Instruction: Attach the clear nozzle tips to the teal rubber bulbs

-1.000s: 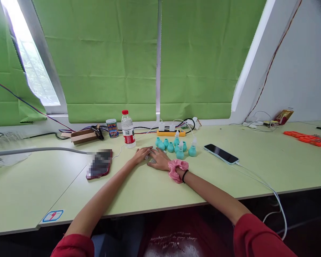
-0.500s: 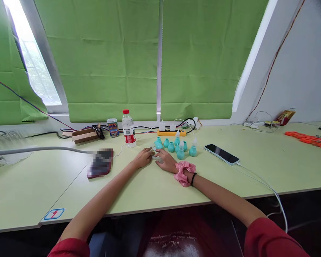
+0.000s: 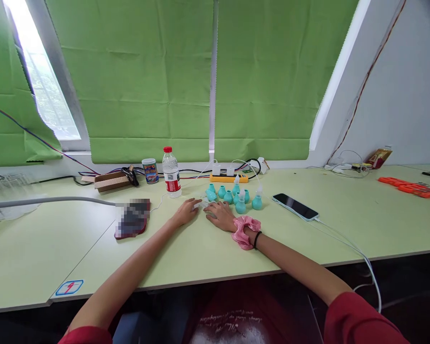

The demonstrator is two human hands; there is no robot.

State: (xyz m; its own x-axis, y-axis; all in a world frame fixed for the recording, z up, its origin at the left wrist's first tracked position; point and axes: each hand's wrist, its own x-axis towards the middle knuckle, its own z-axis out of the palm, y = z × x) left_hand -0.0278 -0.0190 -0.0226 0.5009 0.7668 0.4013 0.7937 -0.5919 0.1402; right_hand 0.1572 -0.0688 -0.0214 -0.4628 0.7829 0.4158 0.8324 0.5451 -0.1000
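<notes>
From the left, a smooth grey tube (image 3: 53, 200) stretches over the matte, pale-green table (image 3: 186, 258), where a straight seam cuts back from the front edge. Next, a brown cardboard box (image 3: 111, 182), a round printed can (image 3: 150, 172) and a clear plastic bottle (image 3: 171, 176), upright under its red cap.

Now the left hand (image 3: 185, 211), palm down, fingers angled inward at some small translucent pieces (image 3: 202, 204); they're between the two hands, on the table. Is it gripping or just touching? Can't tell from here. One piece by those fingertips lies roughly sideways; the others are too hidden to read.

Across comes the right hand (image 3: 220, 216), curled over the same pieces, its grip hidden too, a crinkled pink scrunchie (image 3: 246, 232) round the wrist. Just beyond, smooth, round-bellied teal bulbs (image 3: 228, 197): most sit neck-up, one at the left lies tipped, and three wear translucent tips pointing up, long axis vertical. Bare tabletop spreads between the forearms, down to the front edge, and more separates the bulbs from a glossy phone (image 3: 295, 206), lying slantwise, screen up. Far right, flat orange frames (image 3: 412, 186).
</notes>
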